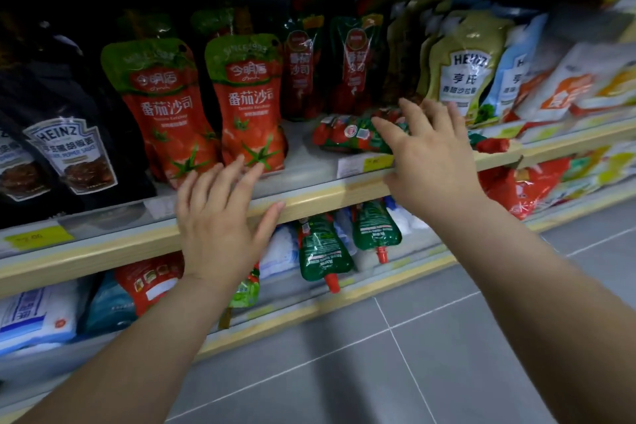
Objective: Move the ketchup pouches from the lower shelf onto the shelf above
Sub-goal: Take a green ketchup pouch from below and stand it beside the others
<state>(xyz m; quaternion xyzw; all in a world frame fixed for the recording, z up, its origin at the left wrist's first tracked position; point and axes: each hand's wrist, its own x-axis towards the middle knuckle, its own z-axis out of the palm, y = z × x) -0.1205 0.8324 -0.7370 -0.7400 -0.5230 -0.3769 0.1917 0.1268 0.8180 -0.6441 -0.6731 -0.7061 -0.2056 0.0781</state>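
Observation:
Two red and green ketchup pouches (253, 103) stand upright on the upper shelf (309, 198), with two darker ones behind. A ketchup pouch (347, 134) lies flat on that shelf. My right hand (426, 155) hovers over its right end with fingers spread, touching or nearly touching it. My left hand (220, 217) is open in front of the shelf edge, fingertips near the base of a standing pouch. On the lower shelf (395, 282), two green-backed ketchup pouches (323, 251) lie with red caps pointing outward.
Black Heinz pepper sauce pouches (69, 151) stand at the left of the upper shelf, and pale green Heinz pouches (464, 69) at the right. Blue and white bags (34, 317) fill the lower shelf's left. Grey floor tiles (413, 354) lie below.

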